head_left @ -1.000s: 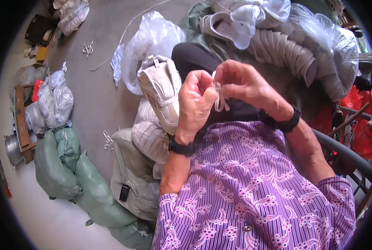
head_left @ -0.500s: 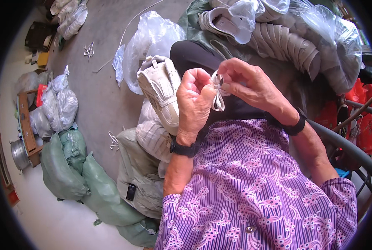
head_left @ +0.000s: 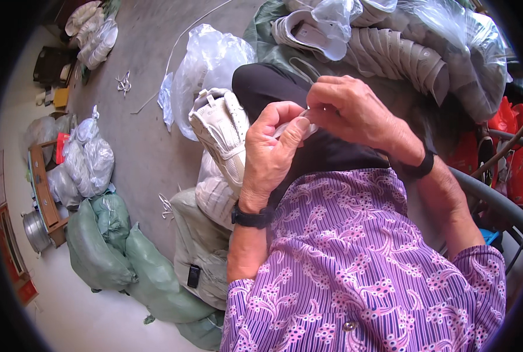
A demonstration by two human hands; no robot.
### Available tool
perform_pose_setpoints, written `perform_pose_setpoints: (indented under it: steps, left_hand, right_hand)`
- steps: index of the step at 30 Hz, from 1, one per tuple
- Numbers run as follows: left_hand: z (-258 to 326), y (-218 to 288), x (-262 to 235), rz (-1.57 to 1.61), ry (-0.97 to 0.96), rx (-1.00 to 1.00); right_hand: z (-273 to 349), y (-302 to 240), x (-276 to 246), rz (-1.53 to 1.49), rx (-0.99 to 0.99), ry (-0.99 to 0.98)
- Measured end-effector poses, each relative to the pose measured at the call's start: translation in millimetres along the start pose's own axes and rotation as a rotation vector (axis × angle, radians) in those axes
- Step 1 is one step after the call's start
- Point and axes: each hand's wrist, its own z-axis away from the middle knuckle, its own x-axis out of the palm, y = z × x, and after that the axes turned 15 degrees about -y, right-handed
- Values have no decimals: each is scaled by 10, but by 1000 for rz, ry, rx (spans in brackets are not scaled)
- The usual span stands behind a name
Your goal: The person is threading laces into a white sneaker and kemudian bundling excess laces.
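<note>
A bundled white shoelace (head_left: 282,129) sits between the fingers and thumb of my left hand (head_left: 271,146), mostly hidden by them. My right hand (head_left: 355,114) pinches at the far end of that bundle, its fingertips touching it beside the left thumb. Both hands are above my lap, over dark trousers (head_left: 273,82). Just left of my left hand rests a cream sneaker (head_left: 219,132), its tongue and heel loop facing away from me. Under it lies a pale wrapped bundle (head_left: 213,196).
A clear plastic bag (head_left: 209,64) lies beyond the sneaker. Nested pale shoe uppers (head_left: 390,58) fill the far right. Green sacks (head_left: 156,276) stretch along the left, near a wooden stool (head_left: 46,193). Loose laces (head_left: 124,84) lie on the floor. A metal tube frame (head_left: 496,196) curves at my right.
The lace loops that hung between my hands are now gathered inside my left fingers. My right hand has closed in over them. The view has shifted slightly.
</note>
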Motion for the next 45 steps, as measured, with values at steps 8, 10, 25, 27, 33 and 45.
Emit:
perform_pose_setpoints:
  steps: [8, 10, 25, 27, 33, 45]
  left_hand:
    - [-66, 337, 9, -182, -33, -82]
    - [-89, 398, -3, -190, -45, -72]
    - [-178, 697, -176, 128, 84, 99]
    - [-211, 710, -204, 164, 15, 92]
    - [-228, 730, -249, 272, 54, 138]
    - [305, 706, -1252, 631, 410, 475]
  right_hand:
    - [-18, -45, -408, 325, -159, -12]
    - [-31, -58, -488, 323, -176, -46]
    - [-287, -50, -523, -551, -8, -74]
    - [-262, 94, -536, -855, -111, -99]
    - [-239, 218, -216, -784, -79, -224]
    - [291, 760, -725, -746, 315, 359]
